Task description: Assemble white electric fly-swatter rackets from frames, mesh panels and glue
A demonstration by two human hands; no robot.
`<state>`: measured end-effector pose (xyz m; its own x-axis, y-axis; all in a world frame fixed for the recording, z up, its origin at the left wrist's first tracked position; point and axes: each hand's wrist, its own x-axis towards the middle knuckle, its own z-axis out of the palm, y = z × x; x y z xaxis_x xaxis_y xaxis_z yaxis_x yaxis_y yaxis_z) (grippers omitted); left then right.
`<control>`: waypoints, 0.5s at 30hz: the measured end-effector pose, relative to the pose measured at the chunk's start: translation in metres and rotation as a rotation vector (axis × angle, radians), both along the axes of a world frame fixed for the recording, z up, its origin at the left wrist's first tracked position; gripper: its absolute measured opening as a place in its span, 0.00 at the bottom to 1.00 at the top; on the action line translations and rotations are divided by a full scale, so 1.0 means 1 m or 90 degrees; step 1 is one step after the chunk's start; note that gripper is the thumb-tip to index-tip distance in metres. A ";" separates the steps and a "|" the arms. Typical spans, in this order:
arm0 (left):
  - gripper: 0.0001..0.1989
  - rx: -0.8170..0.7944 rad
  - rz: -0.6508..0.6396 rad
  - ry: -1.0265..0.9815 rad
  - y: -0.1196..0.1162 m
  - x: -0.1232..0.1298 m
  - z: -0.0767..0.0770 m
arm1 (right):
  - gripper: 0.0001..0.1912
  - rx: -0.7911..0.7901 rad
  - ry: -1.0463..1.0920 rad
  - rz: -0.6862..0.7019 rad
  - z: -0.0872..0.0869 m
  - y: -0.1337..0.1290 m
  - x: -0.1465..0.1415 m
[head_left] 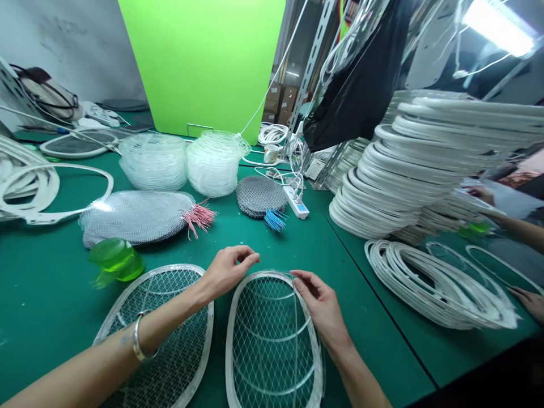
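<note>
On the tabletop (327,249), a mesh frame (272,334) lies at six o'clock. The right hand (321,303) pinches its rim (230,345) at one; apart from it, the left hand (227,272) curls near twelve, grip unclear. Rim-fitting seems underway, calling next for steady alignment.

Left hand (227,268): fingertips bunched; I can't tell whether anything thin sits between them.
Right hand (319,300): what its fingertips pinch is too fine for my feed.
Left mesh frame (187,345): bottom edge crops it; the left forearm (93,362) covers part.
Right mesh frame (270,345): near end cropped too.
Co-worker's hand (530,304): cut off by my right edge.
</note>
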<state>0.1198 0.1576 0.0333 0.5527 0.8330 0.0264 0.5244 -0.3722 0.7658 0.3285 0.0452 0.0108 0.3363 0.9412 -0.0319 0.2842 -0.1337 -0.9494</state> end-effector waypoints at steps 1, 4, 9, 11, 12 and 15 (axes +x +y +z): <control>0.17 -0.004 -0.001 0.005 0.003 -0.001 -0.004 | 0.18 0.000 0.008 -0.003 0.000 0.000 -0.001; 0.12 -0.003 -0.040 0.023 0.007 -0.002 -0.014 | 0.17 -0.001 0.027 -0.008 -0.002 0.000 -0.001; 0.12 0.036 -0.154 0.055 0.014 -0.001 -0.018 | 0.17 -0.004 0.041 -0.014 -0.006 0.002 0.001; 0.11 0.054 -0.187 0.078 0.019 0.000 -0.018 | 0.17 -0.006 0.048 -0.017 -0.007 0.003 0.001; 0.11 0.060 -0.198 0.092 0.022 0.001 -0.018 | 0.17 -0.007 0.052 -0.017 -0.007 0.003 0.001; 0.14 0.071 -0.218 0.126 0.026 0.002 -0.020 | 0.17 -0.012 0.067 -0.015 -0.006 0.003 0.001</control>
